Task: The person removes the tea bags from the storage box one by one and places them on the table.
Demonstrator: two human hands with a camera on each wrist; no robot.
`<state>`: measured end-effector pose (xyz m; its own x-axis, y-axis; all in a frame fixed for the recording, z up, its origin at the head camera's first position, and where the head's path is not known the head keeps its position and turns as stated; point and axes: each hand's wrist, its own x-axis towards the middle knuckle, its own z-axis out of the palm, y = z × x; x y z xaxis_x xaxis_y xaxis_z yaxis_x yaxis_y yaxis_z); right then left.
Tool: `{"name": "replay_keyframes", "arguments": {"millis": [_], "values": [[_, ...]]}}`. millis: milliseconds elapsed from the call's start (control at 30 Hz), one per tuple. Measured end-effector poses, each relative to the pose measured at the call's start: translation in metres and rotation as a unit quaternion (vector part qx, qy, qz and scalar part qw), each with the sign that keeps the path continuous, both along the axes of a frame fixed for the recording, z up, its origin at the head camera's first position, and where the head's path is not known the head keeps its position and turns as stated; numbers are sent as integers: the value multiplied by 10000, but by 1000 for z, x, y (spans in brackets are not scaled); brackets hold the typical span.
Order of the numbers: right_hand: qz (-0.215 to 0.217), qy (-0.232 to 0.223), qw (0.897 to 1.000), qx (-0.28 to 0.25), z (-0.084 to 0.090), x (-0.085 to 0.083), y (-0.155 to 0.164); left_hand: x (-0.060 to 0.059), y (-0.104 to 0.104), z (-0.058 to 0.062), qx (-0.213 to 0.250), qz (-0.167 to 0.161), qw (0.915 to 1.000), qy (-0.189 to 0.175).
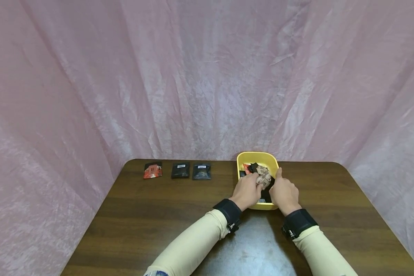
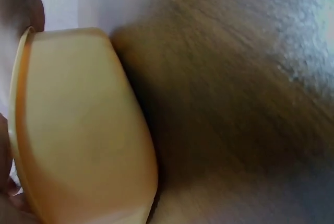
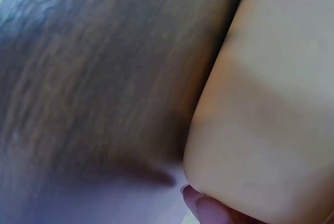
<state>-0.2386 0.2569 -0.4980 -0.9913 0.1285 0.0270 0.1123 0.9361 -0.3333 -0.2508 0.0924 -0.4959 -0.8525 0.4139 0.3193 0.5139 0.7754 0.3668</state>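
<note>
A yellow plastic bin (image 1: 257, 157) stands toward the far edge of the table. My left hand (image 1: 245, 190) reaches over its near left side, with thumb and fingers at a beige printed packet (image 1: 264, 177) inside. My right hand (image 1: 285, 193) grips the bin's right side, thumb along the rim. In the right wrist view its fingertips (image 3: 209, 207) curl against the outer wall. Black packets (image 1: 266, 196) and a red one (image 1: 247, 168) lie partly hidden under the beige packet and the hands. The bin's outer wall (image 2: 83, 119) fills much of the left wrist view.
Left of the bin, a red-and-black packet (image 1: 153, 170) and two black packets, one on the left (image 1: 180, 170) and one on the right (image 1: 201, 171), lie in a row on the brown wooden table (image 1: 151, 218). A pink curtain (image 1: 207, 84) hangs behind.
</note>
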Motion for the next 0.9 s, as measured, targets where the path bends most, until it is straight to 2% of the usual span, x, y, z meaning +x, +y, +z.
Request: {"name": "replay_keyframes", "arguments": {"millis": [133,367,533,900], "values": [[42,19,10000,57,2,-1,-2,-1,-6,5,470,-10,9989,60],[-1,-67,10000,-4,5,-2,-2,-5,-14,21,614,207,9978,161],[-12,-94,10000,-21,4,-3,0,-8,-21,32,853,244,9960,131],[-79,-58,9999,47,1,-2,7,-16,-47,43,1222,324,9919,157]]}}
